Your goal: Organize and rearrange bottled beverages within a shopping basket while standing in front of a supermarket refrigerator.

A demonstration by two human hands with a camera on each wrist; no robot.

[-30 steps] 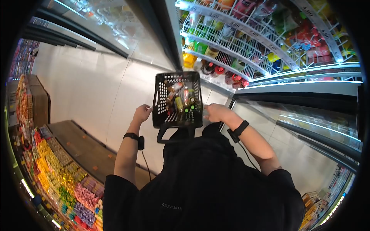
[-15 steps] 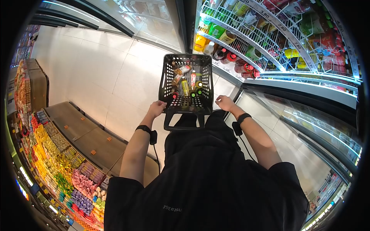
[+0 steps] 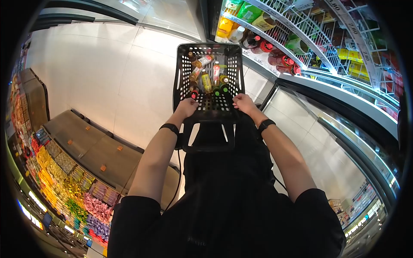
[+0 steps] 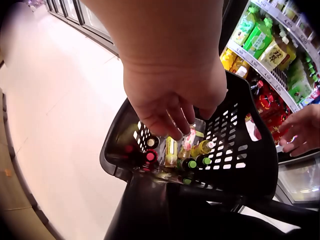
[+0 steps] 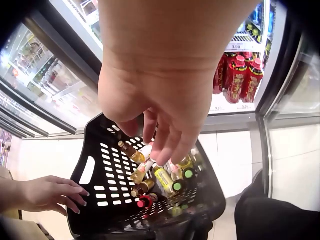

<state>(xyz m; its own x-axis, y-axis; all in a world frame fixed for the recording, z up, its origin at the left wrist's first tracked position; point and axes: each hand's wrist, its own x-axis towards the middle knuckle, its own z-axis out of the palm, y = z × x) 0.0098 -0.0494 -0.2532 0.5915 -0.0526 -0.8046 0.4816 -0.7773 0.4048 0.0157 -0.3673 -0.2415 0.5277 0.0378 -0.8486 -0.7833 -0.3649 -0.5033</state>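
A black perforated basket [image 3: 177,69] stands in front of the person's legs, its handle folded toward them. Several drink bottles lie inside, among them a yellow-labelled bottle [image 3: 207,81] and a red-labelled one [image 3: 216,74]. The left hand [image 3: 186,108] hovers by the basket's near left corner, fingers loosely bent and nothing in them. By the near right corner is the right hand [image 3: 244,104], also empty with relaxed fingers. In the right wrist view the left hand's [image 5: 47,194] fingertips overlap the basket's side; whether they touch it I cannot tell.
A lit drinks cooler [image 3: 297,47] stands at the upper right, with bottles on wire racks. Glass doors [image 3: 340,142] run along the right. A brown ledge [image 3: 92,148] and colourful packaged goods [image 3: 69,180] are at the left. Pale floor tiles [image 3: 94,64] lie beside the basket.
The basket appears higher and larger in the head view. Both hands have come inward over its near corners, closer together. The bottles remain inside it.
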